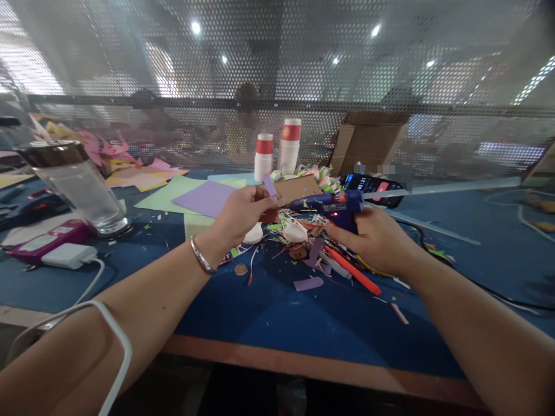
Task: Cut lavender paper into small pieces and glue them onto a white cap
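Note:
Between the thumb and fingers of my left hand (pixel 240 216) is a small purple paper strip (pixel 269 186), standing upright. My right hand (pixel 379 240) grips a dark blue glue gun (pixel 323 202) with a small red light lit. Its nozzle points left, close to my left fingertips. A long translucent glue stick (pixel 446 188) sticks out of the gun's back. Just behind the nozzle shows a brown cardboard piece (pixel 299 189); whether my left fingers also hold it I cannot tell. Under both hands lies a heap of paper scraps (pixel 312 231), with a red-orange stick (pixel 353 270) in it.
Paper cups (pixel 263 159) are stacked at the back before a perforated metal screen (pixel 208 115). A glass jar (pixel 82 190) and a purple power bank (pixel 56 240) stand left. A phone (pixel 373 189) lies behind my right hand. A white cable (pixel 124 341) crosses my left forearm.

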The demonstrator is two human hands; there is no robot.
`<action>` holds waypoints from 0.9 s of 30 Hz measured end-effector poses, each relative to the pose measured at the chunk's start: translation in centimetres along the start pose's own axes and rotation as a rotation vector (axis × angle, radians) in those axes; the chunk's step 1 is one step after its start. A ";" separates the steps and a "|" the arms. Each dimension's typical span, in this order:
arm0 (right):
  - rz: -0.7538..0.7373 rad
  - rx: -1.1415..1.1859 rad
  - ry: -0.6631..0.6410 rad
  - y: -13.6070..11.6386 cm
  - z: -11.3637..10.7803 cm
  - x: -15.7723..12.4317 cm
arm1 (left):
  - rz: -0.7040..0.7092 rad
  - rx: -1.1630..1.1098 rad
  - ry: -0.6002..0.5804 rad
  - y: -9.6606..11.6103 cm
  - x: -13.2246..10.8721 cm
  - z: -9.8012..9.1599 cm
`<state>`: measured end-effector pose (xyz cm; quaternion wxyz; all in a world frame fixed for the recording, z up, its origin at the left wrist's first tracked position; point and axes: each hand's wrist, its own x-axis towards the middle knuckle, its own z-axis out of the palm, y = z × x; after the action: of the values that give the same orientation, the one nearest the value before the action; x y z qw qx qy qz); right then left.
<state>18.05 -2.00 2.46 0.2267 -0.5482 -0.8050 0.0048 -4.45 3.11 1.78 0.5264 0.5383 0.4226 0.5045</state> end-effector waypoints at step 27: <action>0.612 0.373 0.062 5.6 -0.2 1.0 | 0.008 -0.077 -0.064 -0.6 0.3 -0.4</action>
<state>22.73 1.09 1.63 0.3354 -0.7128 -0.5817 0.2025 -4.77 3.54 1.23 0.5580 0.5352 0.3837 0.5049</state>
